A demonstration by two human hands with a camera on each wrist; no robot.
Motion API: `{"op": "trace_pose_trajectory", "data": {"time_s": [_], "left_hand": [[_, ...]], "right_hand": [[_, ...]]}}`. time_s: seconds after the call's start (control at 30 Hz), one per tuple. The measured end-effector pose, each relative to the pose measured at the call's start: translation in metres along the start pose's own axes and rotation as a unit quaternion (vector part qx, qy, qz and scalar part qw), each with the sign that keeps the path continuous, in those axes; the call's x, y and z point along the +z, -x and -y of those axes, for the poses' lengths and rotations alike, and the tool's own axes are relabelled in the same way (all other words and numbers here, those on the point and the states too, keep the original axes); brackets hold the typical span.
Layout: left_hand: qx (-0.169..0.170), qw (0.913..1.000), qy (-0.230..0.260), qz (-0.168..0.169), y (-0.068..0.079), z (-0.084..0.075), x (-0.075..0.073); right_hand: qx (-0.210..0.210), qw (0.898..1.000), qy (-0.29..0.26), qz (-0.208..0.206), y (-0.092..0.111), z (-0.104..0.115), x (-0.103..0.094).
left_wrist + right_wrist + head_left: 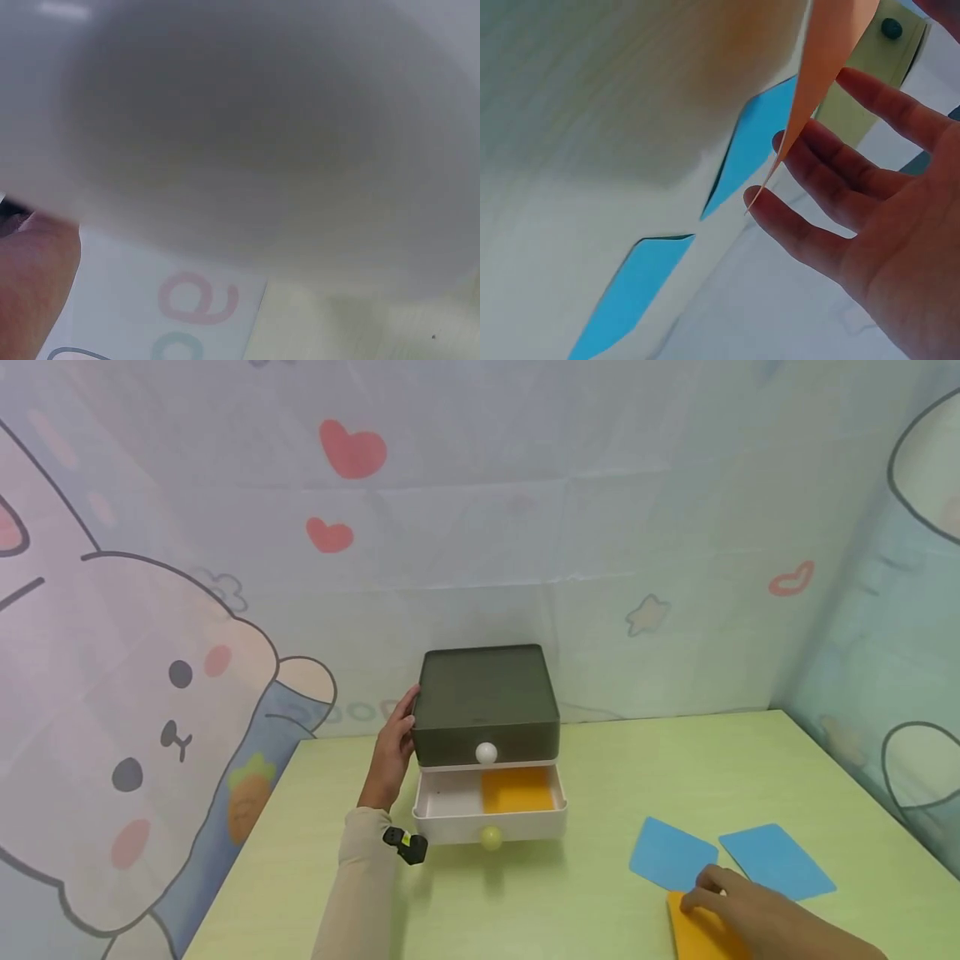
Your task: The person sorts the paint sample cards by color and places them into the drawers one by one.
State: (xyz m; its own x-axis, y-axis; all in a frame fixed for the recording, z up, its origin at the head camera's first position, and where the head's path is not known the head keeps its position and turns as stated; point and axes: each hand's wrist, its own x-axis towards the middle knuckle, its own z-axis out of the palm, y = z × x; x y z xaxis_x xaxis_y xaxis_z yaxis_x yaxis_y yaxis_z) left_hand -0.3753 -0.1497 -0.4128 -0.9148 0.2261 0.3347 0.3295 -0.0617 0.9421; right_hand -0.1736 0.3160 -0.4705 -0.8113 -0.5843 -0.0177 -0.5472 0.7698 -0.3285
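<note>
Head view: dark green drawer unit (486,689) stands toward the back of the bench (622,768), its lower white drawer (450,829) pulled out. An orange card (517,789) lies in the drawer's right half.

Left hand (390,756): loose, fingers laid along the unit's left side, gripping nothing. Left wrist view adds little on the contact: a blurred pale surface fills most of it, with part of the hand at the left edge; lettering on the backdrop (199,298) reads clearer here.

Right hand (750,906): pinches a 2nd orange card (693,935) at front right. From the head this card looks almost flat; right wrist view shows it tilted up near edge-on, 3 fingertips against its edge and underside.

2 blue cards, left (672,852) and right (780,860), lie just beyond the right hand. Right wrist view alone shows a small dark round knob (891,28) on a yellow-green piece, identity unclear.
</note>
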Motion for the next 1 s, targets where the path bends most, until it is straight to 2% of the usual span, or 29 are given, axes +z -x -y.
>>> {"op": "trace_pose_trajectory", "data": {"time_s": [0.13,0.37,0.5,0.7,0.9,1.0], "left_hand": [[0.000,1.0000,0.001,-0.002,0.000,0.000,0.000],[-0.002,1.0000,-0.007,0.002,0.002,0.000,0.001],[-0.002,1.0000,-0.008,0.001,0.002,0.001,0.001],[0.000,0.9999,-0.014,0.000,0.001,0.000,0.001],[0.002,0.9999,-0.012,0.001,0.001,-0.001,0.001],[0.003,0.9999,-0.012,0.000,0.001,-0.001,0.001]], "right_hand": [[0.015,1.000,0.010,-0.007,-0.002,0.011,-0.008],[-0.036,0.994,0.068,-0.074,-0.009,0.020,-0.013],[-0.039,0.994,0.074,-0.072,-0.015,0.022,-0.017],[-0.076,0.989,0.080,-0.094,-0.026,0.024,-0.025],[-0.063,0.993,0.067,-0.075,-0.038,0.033,-0.038],[-0.069,0.993,0.065,-0.076,-0.045,0.038,-0.044]]}}
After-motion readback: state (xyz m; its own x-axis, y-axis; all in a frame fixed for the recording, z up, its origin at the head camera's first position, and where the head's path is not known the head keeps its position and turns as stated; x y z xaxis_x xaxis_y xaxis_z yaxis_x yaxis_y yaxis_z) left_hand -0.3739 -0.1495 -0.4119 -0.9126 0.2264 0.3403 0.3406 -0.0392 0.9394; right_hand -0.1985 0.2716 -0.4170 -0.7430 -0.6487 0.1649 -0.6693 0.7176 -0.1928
